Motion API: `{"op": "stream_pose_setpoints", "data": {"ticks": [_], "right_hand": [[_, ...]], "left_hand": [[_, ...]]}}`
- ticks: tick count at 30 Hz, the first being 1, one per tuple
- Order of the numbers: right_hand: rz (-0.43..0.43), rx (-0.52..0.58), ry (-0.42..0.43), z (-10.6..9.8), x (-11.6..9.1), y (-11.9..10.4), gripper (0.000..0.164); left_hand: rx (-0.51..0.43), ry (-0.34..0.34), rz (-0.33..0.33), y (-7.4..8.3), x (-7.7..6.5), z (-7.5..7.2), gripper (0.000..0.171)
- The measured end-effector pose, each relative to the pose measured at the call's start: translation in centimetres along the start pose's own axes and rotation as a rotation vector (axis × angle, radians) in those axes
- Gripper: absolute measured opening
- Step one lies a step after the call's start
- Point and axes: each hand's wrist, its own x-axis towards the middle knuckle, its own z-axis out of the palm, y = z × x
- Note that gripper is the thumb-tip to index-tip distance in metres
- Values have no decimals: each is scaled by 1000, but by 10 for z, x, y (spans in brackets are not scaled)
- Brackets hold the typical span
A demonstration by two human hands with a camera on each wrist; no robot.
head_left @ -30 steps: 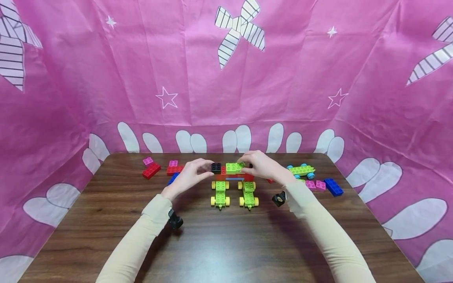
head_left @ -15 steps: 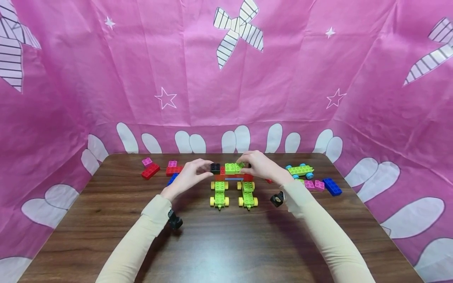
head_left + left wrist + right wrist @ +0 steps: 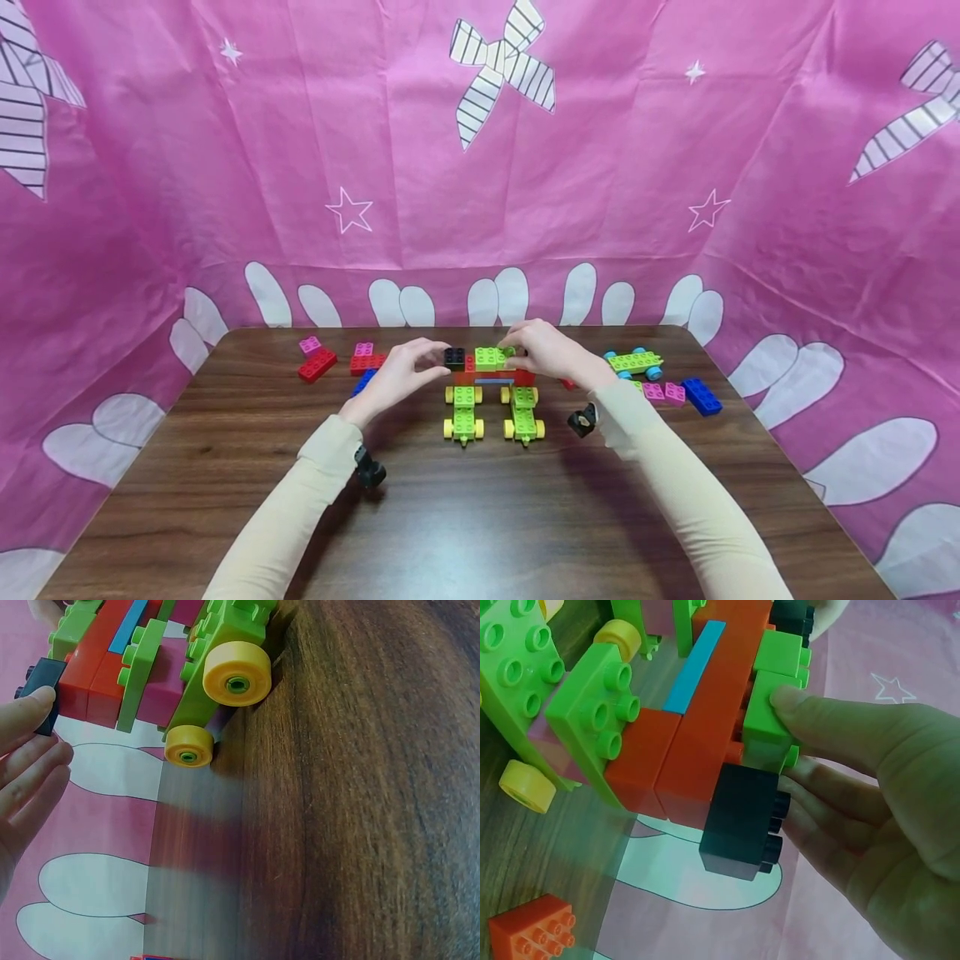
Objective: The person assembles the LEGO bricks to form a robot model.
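The left hand (image 3: 401, 375) has its grip closed on a black brick (image 3: 454, 358), thumb flat on the side, at the left end of a brick structure (image 3: 492, 376). The right hand (image 3: 553, 354) pinches the green bricks (image 3: 769, 716) on top, its thumb on the near face; its other fingertips are partly hidden behind, so exactly where they touch is hard to say. A second black brick (image 3: 739, 825) sits just beside those fingers, at the right end.

Below runs a red beam (image 3: 712, 712) with a thin blue piece (image 3: 694, 667) along it. Two green wheeled bases (image 3: 464, 425) with yellow wheels (image 3: 237, 673) carry the structure, upright in the middle of the wooden surface (image 3: 465, 517).

Farther left lie a red brick (image 3: 317, 366) and a pink brick (image 3: 310, 345); to the right, a blue-wheeled base (image 3: 633, 362) and a blue brick (image 3: 702, 396). Pink cloth (image 3: 300, 125) hangs around.
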Motion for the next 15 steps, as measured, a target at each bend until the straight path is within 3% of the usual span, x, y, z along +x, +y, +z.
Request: {"op": "stream_pose_setpoints", "data": {"ticks": [8,15], "right_hand": [[57,32,-5,1,1,-2,26],[16,27,-2,0,1,-2,25]], "left_hand": [[-3,-1,7,-2,0,1,38],[-4,9,15,-2,1,2,37]]}}
